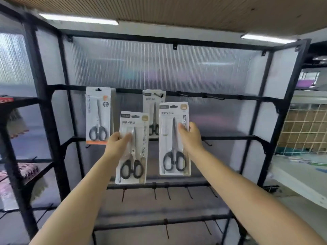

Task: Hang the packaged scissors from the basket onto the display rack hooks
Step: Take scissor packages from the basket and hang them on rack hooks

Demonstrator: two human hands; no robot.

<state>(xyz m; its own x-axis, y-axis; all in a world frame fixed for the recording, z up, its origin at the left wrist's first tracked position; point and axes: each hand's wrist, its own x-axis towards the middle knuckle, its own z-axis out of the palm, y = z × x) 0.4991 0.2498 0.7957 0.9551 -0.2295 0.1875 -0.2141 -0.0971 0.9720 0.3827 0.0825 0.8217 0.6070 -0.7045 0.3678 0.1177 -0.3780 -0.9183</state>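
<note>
My left hand (118, 142) grips a white pack of black-handled scissors (131, 156) by its left edge, held upright in front of the rack. My right hand (190, 134) grips a second, similar pack (172, 147) by its right edge, a little higher. Both packs are below the top hook bar (212, 97). On that bar hang two packs: one with an orange base (99, 115) at the left, and one (153, 105) in the middle, partly hidden behind the held packs. The basket is out of view.
The black metal rack (53, 131) has lower bars with several bare hooks (168, 191). Bare hooks also stick out of the top bar to the right. A white wire grid (304, 128) and a white shelf (300, 179) stand at the right. Another rack with goods is at the left.
</note>
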